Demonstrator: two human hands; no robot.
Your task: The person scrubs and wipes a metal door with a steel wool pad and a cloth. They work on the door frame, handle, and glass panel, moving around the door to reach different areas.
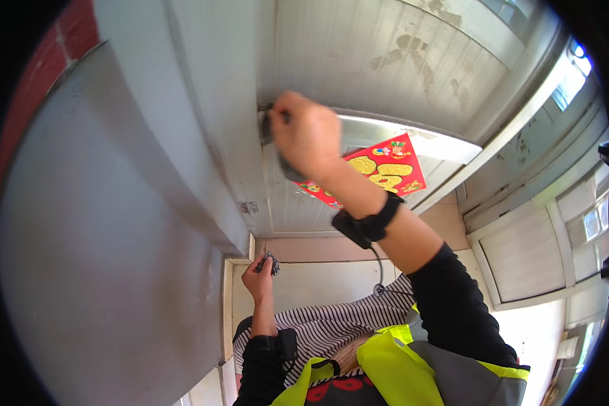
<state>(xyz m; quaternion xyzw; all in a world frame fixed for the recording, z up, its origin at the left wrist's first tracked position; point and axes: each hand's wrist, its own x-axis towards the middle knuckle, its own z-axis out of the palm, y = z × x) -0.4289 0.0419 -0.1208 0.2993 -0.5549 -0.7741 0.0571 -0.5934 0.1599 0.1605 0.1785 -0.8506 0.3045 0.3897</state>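
My right hand is curled at the left edge of a pale door, blurred by motion. A small dark object shows between its fingers, too blurred to name. Just left of the fingers is a dark fitting on the door's edge. Part of a red decorative sheet with gold characters, stuck on the door, is covered by my right hand and forearm. Low by the wall corner, my left hand pinches a wad of steel wool.
A grey wall rises close on the left. Below the door runs a tiled floor. On the right stand pale framed panels with windows. A cable hangs from the black device strapped to my right wrist.
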